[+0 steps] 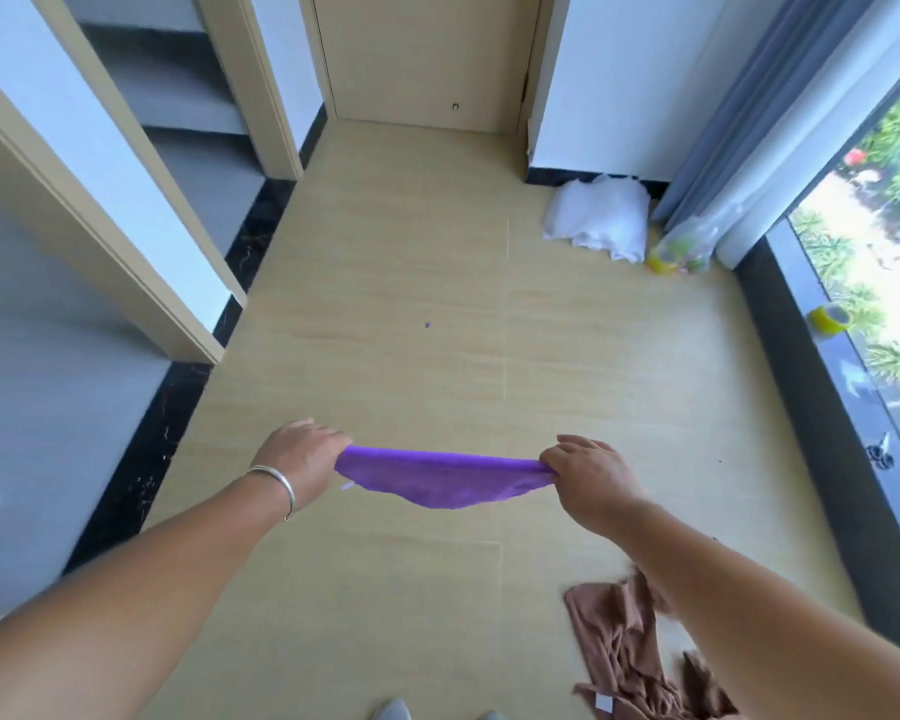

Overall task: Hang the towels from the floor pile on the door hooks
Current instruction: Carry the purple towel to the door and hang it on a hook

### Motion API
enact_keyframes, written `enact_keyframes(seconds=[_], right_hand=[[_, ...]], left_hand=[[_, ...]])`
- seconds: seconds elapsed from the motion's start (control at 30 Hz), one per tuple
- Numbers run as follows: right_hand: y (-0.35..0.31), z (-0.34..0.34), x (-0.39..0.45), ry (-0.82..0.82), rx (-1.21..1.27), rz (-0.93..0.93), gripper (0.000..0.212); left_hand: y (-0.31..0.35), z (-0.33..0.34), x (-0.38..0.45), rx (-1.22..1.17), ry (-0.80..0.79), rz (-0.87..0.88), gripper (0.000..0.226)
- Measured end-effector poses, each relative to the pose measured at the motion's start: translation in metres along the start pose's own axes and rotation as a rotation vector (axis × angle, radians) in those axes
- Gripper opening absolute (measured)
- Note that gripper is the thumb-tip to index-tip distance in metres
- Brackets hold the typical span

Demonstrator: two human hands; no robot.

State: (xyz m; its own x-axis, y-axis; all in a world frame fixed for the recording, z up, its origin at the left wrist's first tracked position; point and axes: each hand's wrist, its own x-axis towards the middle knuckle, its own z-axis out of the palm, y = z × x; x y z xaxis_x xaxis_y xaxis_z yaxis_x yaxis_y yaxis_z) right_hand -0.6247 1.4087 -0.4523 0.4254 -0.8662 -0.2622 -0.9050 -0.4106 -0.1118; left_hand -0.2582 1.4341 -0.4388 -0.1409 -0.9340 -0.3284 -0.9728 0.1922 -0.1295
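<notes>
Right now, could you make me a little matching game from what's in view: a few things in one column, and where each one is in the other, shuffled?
Things:
1. purple towel
2. brown cloth
3. white bag
4. yellow tape roll

Places:
A. on the dark window sill
B. on the floor against the far wall, beside the curtain
C. stretched in the air between the left hand and the right hand
D. crumpled on the floor under the right forearm

Pairs: 1-C, 2-D, 3-B, 4-A
</notes>
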Motion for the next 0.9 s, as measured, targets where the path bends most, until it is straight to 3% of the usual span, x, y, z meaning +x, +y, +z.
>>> enact_keyframes(seconds=[0.3, 0.5, 0.63, 0.9], right_hand=[[-0.013, -0.234, 0.001, 0.276, -0.082, -0.094, 0.032], [-0.030, -0.380, -0.018, 0.432, -0.141, -0.089, 0.030], [-0.042, -0.453, -0.037, 0.454, -0.192, -0.052, 0.031], [-0.082, -0.548, -0.076, 0.589, -0.190, 0.028, 0.032]], left_hand=[[-0.059, -0.218, -0.053, -0.156, 0.088, -0.114, 0.024], [-0.084, -0.355, -0.091, -0.006, 0.270, -0.122, 0.015], [-0.096, -0.432, -0.120, -0.003, 0.406, -0.122, 0.017], [-0.118, -0.523, -0.178, 0.008, 0.485, -0.150, 0.026]])
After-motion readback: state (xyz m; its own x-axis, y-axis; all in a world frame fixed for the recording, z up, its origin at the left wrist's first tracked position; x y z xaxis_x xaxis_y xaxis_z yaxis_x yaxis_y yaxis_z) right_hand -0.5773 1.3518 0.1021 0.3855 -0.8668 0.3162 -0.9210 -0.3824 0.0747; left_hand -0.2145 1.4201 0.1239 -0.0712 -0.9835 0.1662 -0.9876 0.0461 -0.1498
